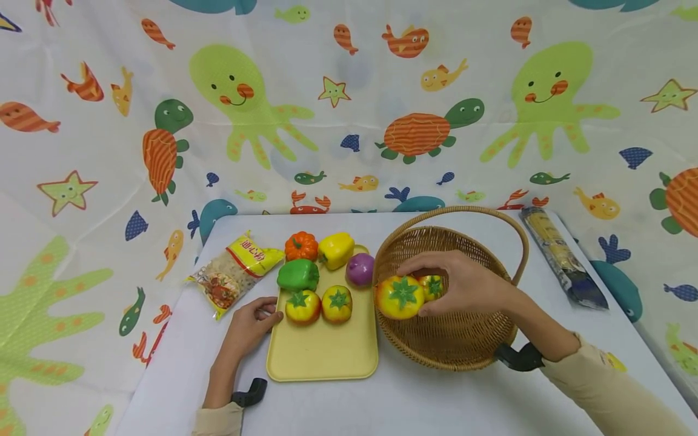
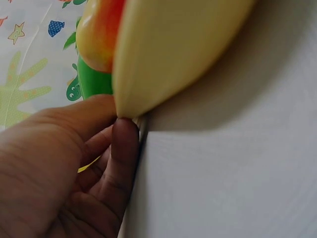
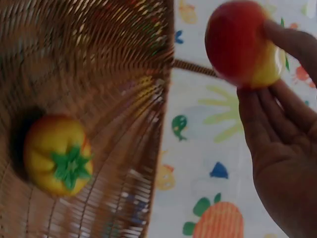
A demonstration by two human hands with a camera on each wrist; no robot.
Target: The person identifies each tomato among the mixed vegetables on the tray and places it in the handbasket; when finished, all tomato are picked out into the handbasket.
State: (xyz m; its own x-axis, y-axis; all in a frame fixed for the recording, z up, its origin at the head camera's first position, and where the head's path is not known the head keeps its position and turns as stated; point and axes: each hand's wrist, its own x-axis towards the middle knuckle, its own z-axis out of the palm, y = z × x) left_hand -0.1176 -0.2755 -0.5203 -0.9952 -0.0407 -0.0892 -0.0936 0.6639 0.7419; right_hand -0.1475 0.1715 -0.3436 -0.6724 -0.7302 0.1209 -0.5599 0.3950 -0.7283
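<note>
My left hand [image 1: 248, 330] pinches the left rim of the pale yellow tray [image 1: 324, 357]; the left wrist view shows thumb and finger at its edge. On the tray are two yellow-red toy tomatoes, one at left [image 1: 302, 309] and one at right [image 1: 337, 306], with a green bell pepper [image 1: 298, 275] behind. My right hand [image 1: 468, 281] grips another toy tomato [image 1: 398, 301] by its sides, over the left part of the wicker basket [image 1: 444, 345]. A similar tomato [image 3: 54, 153] lies inside the basket.
An orange pumpkin [image 1: 302, 246], a yellow bell pepper [image 1: 336, 250] and a purple onion [image 1: 360, 269] are at the tray's far end. A pasta bag [image 1: 234, 269] lies left, a long noodle pack [image 1: 564, 257] right. The basket's handle [image 1: 520, 233] arches up behind.
</note>
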